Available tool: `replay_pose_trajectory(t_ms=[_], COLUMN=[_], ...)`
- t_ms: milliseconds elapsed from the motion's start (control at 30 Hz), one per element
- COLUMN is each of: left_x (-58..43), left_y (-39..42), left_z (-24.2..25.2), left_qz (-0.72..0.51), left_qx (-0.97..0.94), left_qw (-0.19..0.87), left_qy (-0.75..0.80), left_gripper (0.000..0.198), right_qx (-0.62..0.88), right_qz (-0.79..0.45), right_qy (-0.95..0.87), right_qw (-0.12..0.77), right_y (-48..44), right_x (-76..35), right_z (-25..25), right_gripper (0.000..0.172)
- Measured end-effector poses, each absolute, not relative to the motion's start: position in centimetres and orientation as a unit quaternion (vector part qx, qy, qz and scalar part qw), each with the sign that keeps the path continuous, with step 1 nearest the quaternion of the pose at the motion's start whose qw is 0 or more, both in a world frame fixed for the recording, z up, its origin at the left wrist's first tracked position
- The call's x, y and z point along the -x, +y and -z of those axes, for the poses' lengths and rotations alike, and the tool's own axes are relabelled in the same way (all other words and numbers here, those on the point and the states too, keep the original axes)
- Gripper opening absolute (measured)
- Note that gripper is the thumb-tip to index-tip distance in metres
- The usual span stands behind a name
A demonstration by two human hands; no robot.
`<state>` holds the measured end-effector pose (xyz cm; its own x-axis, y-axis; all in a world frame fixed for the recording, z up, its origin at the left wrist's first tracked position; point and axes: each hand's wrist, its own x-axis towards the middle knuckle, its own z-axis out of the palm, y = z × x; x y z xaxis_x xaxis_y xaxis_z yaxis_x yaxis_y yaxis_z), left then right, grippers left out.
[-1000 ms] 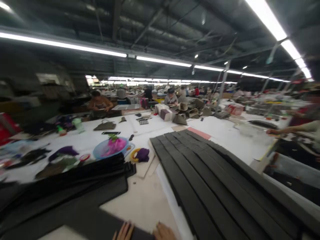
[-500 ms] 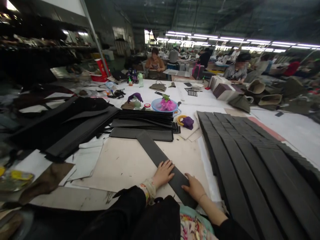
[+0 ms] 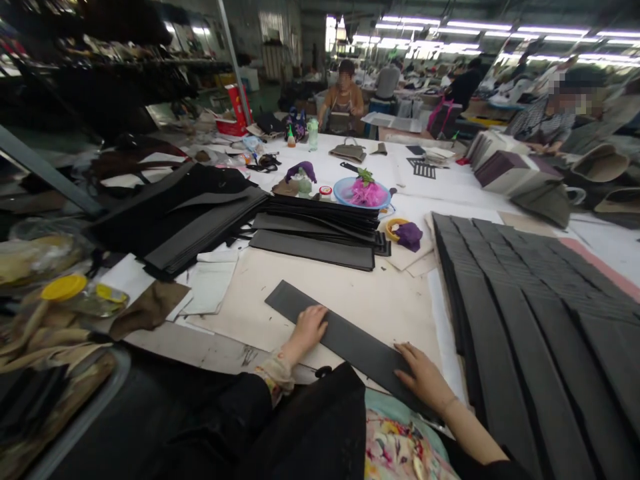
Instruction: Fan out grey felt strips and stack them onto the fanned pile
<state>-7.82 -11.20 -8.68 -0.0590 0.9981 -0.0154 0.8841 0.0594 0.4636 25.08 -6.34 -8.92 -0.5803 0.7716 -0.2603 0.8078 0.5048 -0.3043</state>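
Dark strip (image 3: 350, 340) lies flat on a beige board (image 3: 360, 293) on the worktop (image 3: 345, 167), well to the near side of the blue bowl (image 3: 362, 193), with both of the person's hands on it. The left hand (image 3: 307, 328) rests palm down near the strip's left part, fingers loosely spread. The right hand (image 3: 423, 379) presses flat on the end farthest from the bowl, fingers stretched forward and close together; neither hand pinches the material.

Half a second ago the strip ran lengthwise towards the bowl, its far end touching the stack of dark sheets (image 3: 315, 230) that sits just on the near side of the bowl. Now it is swung round to lie slantwise across the board, apart from that stack, and the hands sit farther apart along its length.

Right of the bowl and nearer the person, rows of overlapped dark strips (image 3: 525, 300) cover the worktop. A yellow ring (image 3: 395, 228) with a purple cloth (image 3: 410, 235) lies just right of the bowl. Beyond the bowl, another person (image 3: 344, 100) sits at the far edge.
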Motion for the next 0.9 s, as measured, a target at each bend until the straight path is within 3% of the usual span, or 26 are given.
replay_pose_trajectory(t_ms=[133, 233, 567, 900], left_x=[15.3, 18.3, 20.0, 20.3], left_y=[-10.9, -10.5, -8.5, -8.5], left_z=[8.2, 8.4, 9.3, 8.9], left_qz=[-0.159, -0.146, -0.151, -0.138], left_qx=[-0.509, -0.459, -0.401, -0.408], left_qw=[0.092, 0.108, 0.173, 0.175], left_qy=[0.841, 0.87, 0.887, 0.885], left_gripper=[0.038, 0.035, 0.013, 0.013], right_qx=[-0.449, -0.449, -0.435, -0.438], right_qz=[0.161, 0.138, 0.162, 0.174], right_qy=[0.877, 0.88, 0.885, 0.882], right_qw=[0.064, 0.061, 0.035, 0.014], right_y=[-8.9, -9.5, -9.0, -8.9], right_x=[-24.3, -24.4, -24.5, -23.9], right_z=[10.6, 11.5, 11.5, 11.5], right_gripper=[0.07, 0.072, 0.072, 0.066])
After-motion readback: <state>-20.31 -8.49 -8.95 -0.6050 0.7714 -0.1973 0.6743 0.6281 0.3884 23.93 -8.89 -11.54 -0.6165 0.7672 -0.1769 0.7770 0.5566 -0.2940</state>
